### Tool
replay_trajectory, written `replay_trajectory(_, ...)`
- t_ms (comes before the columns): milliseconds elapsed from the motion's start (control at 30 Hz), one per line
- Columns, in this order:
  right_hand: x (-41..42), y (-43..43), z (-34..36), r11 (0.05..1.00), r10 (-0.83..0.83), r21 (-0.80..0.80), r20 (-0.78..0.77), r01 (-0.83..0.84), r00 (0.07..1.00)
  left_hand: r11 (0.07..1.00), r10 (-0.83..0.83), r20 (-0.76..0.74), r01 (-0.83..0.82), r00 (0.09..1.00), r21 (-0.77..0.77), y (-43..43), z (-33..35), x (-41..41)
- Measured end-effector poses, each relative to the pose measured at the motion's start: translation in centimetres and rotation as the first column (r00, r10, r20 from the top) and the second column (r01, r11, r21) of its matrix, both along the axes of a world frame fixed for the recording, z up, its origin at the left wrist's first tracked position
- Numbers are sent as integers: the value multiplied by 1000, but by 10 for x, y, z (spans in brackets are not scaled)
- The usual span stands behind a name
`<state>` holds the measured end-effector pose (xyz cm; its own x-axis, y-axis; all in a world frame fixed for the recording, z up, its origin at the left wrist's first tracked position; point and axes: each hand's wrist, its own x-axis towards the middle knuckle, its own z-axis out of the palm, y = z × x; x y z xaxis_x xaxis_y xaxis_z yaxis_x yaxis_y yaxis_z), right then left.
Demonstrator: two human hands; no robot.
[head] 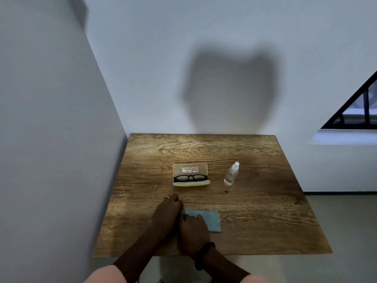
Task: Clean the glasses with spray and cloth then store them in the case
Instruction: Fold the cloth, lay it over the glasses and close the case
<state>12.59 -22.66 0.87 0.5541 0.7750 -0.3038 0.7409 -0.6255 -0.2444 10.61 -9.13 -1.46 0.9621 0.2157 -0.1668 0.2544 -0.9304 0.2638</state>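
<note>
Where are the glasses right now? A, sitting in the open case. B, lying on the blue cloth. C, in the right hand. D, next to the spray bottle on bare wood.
A: the glasses rest in the open case, lid up behind them.

Left hand (168,211) stretched forward, palm down, fingers curled at the tips, ring on one finger; right hand (192,226) close beside it — touching, knuckles up, fingers bent; dark band on right wrist; both forearms bare
</note>
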Motion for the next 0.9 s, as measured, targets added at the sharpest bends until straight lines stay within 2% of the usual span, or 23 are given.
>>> replay_trajectory(167,0,-2,-4,993,-92,70,-39,95,995,993,-99,-76,103,992,51,5,-1,7)
replay_trajectory(267,-2,-4,-4,962,-202,156,-148,224,968,991,-116,-118,123,986,52,5,2,10)
replay_trajectory(400,-3,-10,-8,875,-356,247,-252,416,900,998,-56,-166,55,985,-12,6,10,15)
replay_trajectory(533,-3,-18,-9,809,-427,254,-365,529,827,995,32,-211,-51,977,-86,7,17,19)
replay_trajectory(667,-2,-21,-12,759,-484,215,-445,615,753,976,124,-203,-157,971,-153,5,21,21)
replay_trajectory(767,0,-28,-17,677,-542,207,-509,707,669,952,185,-171,-220,968,-214,1,24,26)
replay_trajectory(900,4,-48,-21,606,-602,216,-506,766,618,941,186,-147,-219,971,-259,-13,28,37)
